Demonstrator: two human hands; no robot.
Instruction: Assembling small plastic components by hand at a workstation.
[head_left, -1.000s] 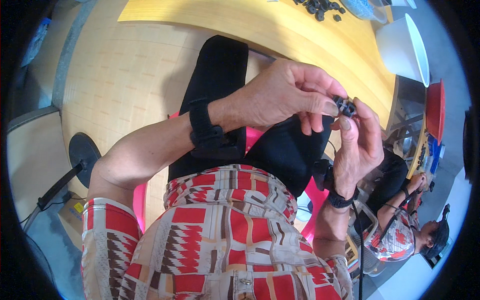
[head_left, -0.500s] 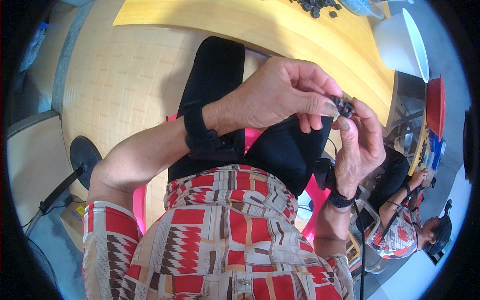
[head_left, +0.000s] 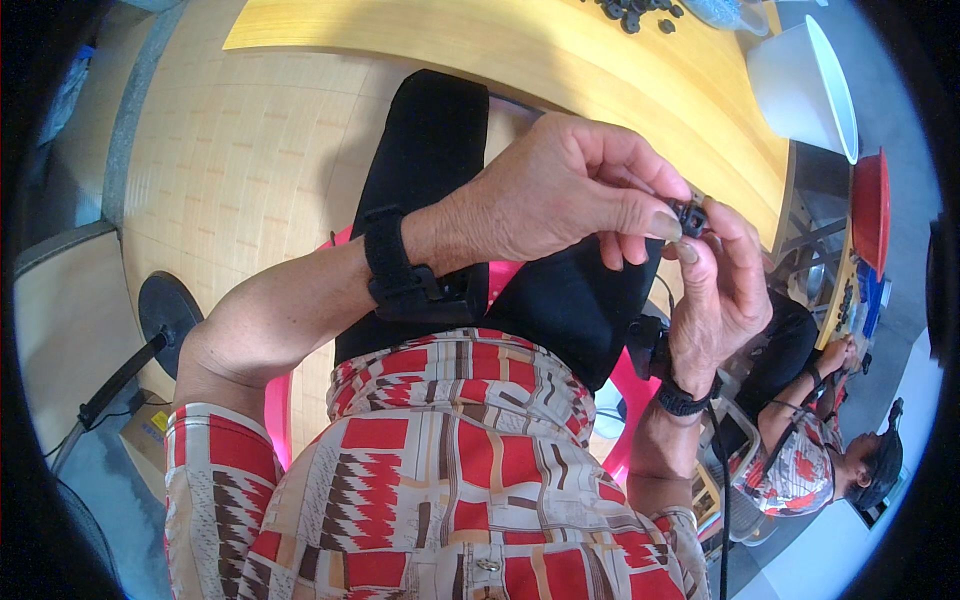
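Note:
A small black plastic part (head_left: 691, 220) with an opening in it sits between the fingertips of both hands, just off the table's near edge. My left hand (head_left: 570, 190) is closed on it from the left in a pinch of thumb and fingers. From the right, my right hand (head_left: 725, 275) pinches it too, thumb below and index finger at its side. Fingers cover much of the part, so I cannot tell whether it is one piece or two joined pieces. Beneath the hands are my black-trousered legs (head_left: 430, 140).
Several loose black parts (head_left: 630, 12) lie at the far side of the yellow wooden table (head_left: 400, 30). A white tub (head_left: 805, 95) stands at its right end, with a red basin (head_left: 870, 215) beyond. Another person (head_left: 800, 440) works at the right. A black round-based stand (head_left: 170, 310) is at left.
The fingertips have drawn slightly closer together, and the black pieces between them look more compact. Arms and surroundings are nearly unmoved.

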